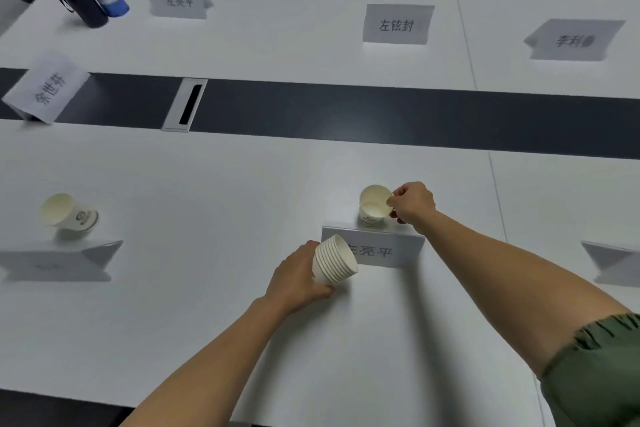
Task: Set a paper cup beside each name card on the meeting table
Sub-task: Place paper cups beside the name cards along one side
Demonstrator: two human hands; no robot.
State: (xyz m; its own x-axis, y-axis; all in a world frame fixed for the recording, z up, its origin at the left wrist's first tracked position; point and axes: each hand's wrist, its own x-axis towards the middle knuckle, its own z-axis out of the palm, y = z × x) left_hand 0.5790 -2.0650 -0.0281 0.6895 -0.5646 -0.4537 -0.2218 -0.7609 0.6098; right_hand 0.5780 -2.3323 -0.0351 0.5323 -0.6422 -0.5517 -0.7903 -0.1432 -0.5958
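Table (207,340): white top, under both hands and reaching well beyond them.
Strip (381,118): dark band across the table, beyond the right hand.
Sleeve (599,367): green, gathered at the right upper arm, behind the right hand.
Far cards (398,24): three white name cards past the strip, well beyond both hands.
End card (46,88): on the strip, far left of and beyond the left hand.
Card (384,250): printed name card standing between the two hands, its left end hidden behind the stack.
Left card (55,262): well to the left of the left hand.
Right card (613,262): well to the right of the right hand, cut off by the frame edge.
Left hand (298,276): fingers curled round the stack, held low near the table.
Right hand (414,203): thumb and fingers pinch the cup's rim.
Stack (334,260): nested paper cups, tilted, mouth turned toward the right hand.
Cup (374,206): upright, just beyond the card, at the right hand's fingertips; full contact with the table cannot be told.
Second cup (67,211): just beyond the left card, far left of the left hand.
Hatch (185,104): grey cable slot in the strip, beyond the left hand.
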